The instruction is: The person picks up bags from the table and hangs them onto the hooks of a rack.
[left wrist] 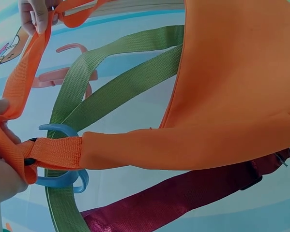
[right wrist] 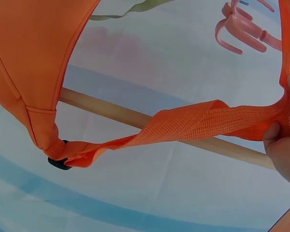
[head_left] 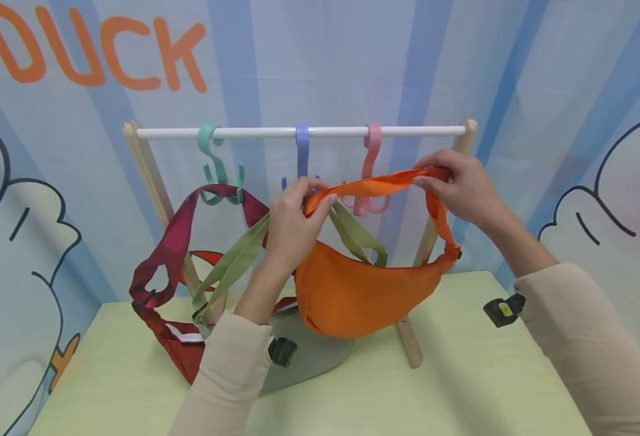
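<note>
An orange crescent-shaped bag (head_left: 369, 297) hangs below both hands by its strap (head_left: 376, 183). My left hand (head_left: 292, 221) grips the strap at its left end, near a black buckle (left wrist: 30, 153) in the left wrist view. Farther right, my right hand (head_left: 461, 184) pinches the same strap between thumb and fingers, and the strap drops from there to the bag's right corner. Behind the raised strap is a pink hook (head_left: 372, 154), which the strap overlaps in the head view. The blue hook (head_left: 302, 148) is just behind my left hand, partly hidden.
A white rod (head_left: 260, 132) on a wooden stand (head_left: 151, 175) carries the hooks. A dark red bag (head_left: 169, 242) hangs from the green hook (head_left: 216, 160). Green straps (head_left: 238, 251) rise behind my left hand, above a grey-green bag (head_left: 320, 357) low over the pale table (head_left: 461, 363).
</note>
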`<state>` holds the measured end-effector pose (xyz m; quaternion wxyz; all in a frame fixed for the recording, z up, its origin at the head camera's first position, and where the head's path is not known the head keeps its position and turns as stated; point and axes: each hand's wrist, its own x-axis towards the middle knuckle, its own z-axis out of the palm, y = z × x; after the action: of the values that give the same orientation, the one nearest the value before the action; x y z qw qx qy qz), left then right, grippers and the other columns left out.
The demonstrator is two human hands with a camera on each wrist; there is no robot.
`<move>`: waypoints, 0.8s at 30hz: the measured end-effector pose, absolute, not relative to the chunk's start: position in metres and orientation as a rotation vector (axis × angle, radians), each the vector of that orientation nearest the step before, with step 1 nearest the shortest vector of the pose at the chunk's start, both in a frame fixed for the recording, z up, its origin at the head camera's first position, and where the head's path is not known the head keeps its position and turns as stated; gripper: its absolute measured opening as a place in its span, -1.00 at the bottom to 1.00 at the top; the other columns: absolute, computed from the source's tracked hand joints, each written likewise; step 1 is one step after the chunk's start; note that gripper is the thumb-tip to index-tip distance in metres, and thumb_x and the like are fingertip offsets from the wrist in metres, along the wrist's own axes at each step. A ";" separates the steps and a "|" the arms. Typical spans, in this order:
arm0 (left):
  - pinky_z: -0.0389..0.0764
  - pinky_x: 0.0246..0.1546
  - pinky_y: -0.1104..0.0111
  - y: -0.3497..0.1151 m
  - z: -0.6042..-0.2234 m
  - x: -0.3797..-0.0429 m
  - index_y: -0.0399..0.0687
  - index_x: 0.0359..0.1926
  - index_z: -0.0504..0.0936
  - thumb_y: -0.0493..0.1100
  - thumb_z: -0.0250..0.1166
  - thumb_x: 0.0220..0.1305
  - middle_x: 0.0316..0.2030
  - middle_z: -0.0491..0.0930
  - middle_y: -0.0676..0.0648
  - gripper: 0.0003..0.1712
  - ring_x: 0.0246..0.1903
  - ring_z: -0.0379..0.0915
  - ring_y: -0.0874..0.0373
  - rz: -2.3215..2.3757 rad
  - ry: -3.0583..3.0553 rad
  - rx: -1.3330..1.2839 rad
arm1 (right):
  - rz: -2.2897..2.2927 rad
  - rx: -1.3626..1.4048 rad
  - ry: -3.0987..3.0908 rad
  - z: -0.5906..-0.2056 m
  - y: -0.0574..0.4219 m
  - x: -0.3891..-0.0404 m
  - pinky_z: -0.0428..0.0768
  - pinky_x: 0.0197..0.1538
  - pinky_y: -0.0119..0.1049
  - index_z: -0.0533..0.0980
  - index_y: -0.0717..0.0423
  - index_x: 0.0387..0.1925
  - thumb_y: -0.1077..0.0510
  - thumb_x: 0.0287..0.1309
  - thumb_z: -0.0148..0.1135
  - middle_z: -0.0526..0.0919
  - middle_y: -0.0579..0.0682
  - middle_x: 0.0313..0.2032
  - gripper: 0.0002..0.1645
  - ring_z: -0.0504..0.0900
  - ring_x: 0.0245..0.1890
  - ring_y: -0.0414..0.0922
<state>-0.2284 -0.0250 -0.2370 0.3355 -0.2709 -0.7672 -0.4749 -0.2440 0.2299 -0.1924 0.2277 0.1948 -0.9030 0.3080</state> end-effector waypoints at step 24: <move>0.33 -0.54 0.37 -0.023 -0.245 -0.239 -0.30 -0.26 0.55 -0.24 0.26 0.17 -0.53 0.47 -0.14 -0.82 -0.56 0.31 0.09 -1.307 -1.920 -0.649 | 0.896 0.491 -2.401 -0.201 0.220 -0.252 0.35 -0.47 -0.41 0.52 0.24 -0.14 0.19 0.13 0.20 0.47 0.10 -0.39 -0.73 0.36 -0.48 -0.05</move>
<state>-0.2387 -0.0231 -0.2447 0.3569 -0.2515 -0.7437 -0.5062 -0.2518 0.2196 -0.2012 0.2631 0.1816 -0.8877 0.3312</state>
